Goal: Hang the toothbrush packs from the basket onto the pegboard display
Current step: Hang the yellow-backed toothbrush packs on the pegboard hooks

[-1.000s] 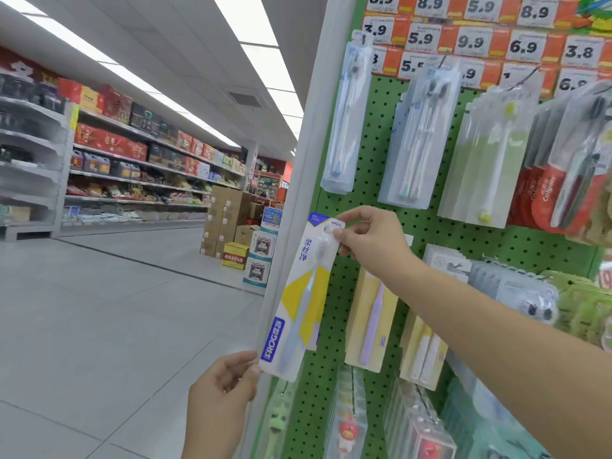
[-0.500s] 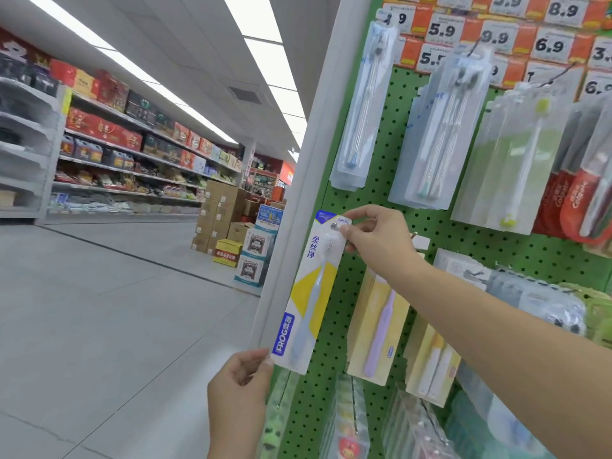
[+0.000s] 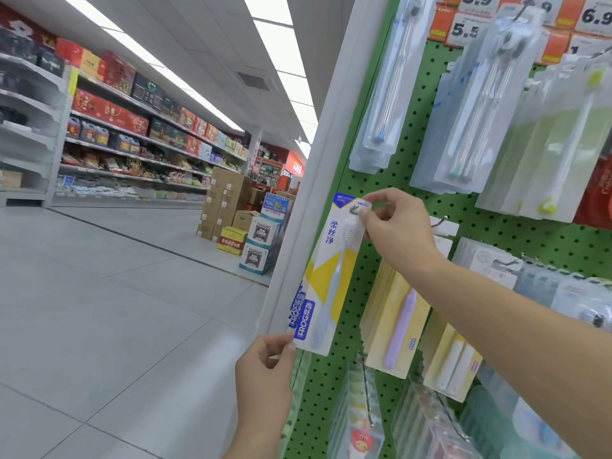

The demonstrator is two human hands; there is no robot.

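The toothbrush pack (image 3: 326, 276) lies tilted against the green pegboard (image 3: 397, 180), at its left edge. The right hand (image 3: 397, 230) pinches its top corner between curled fingers (image 3: 364, 213); the left hand (image 3: 265, 376) pinches the bottom corner. Just right of the fingers hang yellow packs (image 3: 394, 319).

Supermarket aisle. Floor (image 3: 109, 309): pale grey tiles, glossy, reflecting the lighting. Ceiling (image 3: 205, 44): white panels with long fluorescent light strips (image 3: 281, 58) and one square vent (image 3: 253, 80). Left wall: white shelving (image 3: 109, 134) stocked with red boxes, dark jugs and packets. Far end: stacked cardboard cartons (image 3: 228, 200). A white upright post (image 3: 318, 160) stands at right.
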